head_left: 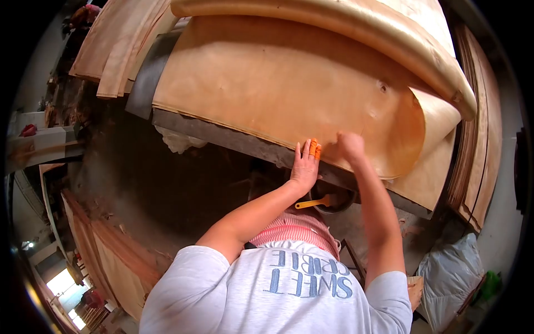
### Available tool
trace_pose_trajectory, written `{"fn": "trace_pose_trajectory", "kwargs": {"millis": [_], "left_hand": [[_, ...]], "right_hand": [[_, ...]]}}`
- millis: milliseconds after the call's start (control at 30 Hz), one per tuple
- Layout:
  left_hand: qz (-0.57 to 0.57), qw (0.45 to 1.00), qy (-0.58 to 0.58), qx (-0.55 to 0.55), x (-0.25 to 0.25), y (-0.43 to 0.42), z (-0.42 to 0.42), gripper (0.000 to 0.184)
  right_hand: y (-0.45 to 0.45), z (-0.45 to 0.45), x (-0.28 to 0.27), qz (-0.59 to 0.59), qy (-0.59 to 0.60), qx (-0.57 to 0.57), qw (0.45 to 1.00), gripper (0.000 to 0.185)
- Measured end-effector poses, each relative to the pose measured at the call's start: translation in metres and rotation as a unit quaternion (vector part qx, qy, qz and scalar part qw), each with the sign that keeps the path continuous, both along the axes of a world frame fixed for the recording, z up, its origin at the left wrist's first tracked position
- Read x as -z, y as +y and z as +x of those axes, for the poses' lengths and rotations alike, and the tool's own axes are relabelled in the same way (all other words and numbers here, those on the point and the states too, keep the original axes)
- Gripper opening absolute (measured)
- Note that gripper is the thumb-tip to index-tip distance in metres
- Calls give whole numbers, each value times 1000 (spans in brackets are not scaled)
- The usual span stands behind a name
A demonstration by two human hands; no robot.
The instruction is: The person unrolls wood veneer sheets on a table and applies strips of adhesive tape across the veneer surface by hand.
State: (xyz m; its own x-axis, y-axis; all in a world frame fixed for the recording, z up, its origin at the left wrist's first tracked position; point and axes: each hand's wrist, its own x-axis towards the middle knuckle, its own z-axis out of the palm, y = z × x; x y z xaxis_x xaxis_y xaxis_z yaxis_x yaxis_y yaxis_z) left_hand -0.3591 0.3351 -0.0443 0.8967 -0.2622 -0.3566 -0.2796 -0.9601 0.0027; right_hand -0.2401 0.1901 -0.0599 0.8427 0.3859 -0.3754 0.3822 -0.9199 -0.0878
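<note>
A broad, thin wood veneer sheet (267, 72) lies on the workbench, its front edge running along a grey board (222, 129). My left hand (306, 167) is at that edge, fingers stretched out and touching the sheet; two fingers wear orange coverings (315, 149). To its right, my right hand (350, 146) is closed in a fist over the sheet. Whatever it may hold is hidden. The sheet's right end curls up into a bend (414, 139). Below my hands, a yellow-handled brush (312, 204) rests in a dark pot (347, 203).
A large veneer roll (345, 22) lies across the far side. Stacked sheets stand at the upper left (111, 50) and at the right (478, 133). A grey plastic bag (453, 275) sits on the floor at lower right. Long wood sheets (114, 250) lean at lower left.
</note>
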Motion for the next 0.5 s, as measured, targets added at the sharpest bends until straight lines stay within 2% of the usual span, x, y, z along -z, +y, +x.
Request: {"fn": "trace_pose_trajectory", "kwargs": {"millis": [67,133,200,233,267,333,400,433,500], "left_hand": [[0,1000,-3,-1,-1,1,0,90],[-8,1000,6,-2,0,5,1,92],[-13,1000,10,-4,-2,3,3,95],[-15,1000,9,-1,-4,6,3,96],[-22,1000,9,6,-4,5,4,97],[-32,999,-2,-2,0,5,3,98],[-37,999,-9,3,0,7,2,99],[-34,999,-11,10,-1,6,2,99],[-22,1000,-14,18,-1,7,2,100]], "right_hand": [[-39,23,-11,28,-32,14,999,14],[-60,36,-44,144,65,179,971,14],[-115,38,-15,372,77,317,869,20],[-134,33,-14,433,60,384,813,18],[-167,29,0,445,27,379,811,18],[-201,6,-6,444,4,488,752,16],[-239,-17,10,482,-11,551,682,18],[-247,-31,6,470,-31,546,693,18],[-270,-59,21,482,-27,584,652,16]]}}
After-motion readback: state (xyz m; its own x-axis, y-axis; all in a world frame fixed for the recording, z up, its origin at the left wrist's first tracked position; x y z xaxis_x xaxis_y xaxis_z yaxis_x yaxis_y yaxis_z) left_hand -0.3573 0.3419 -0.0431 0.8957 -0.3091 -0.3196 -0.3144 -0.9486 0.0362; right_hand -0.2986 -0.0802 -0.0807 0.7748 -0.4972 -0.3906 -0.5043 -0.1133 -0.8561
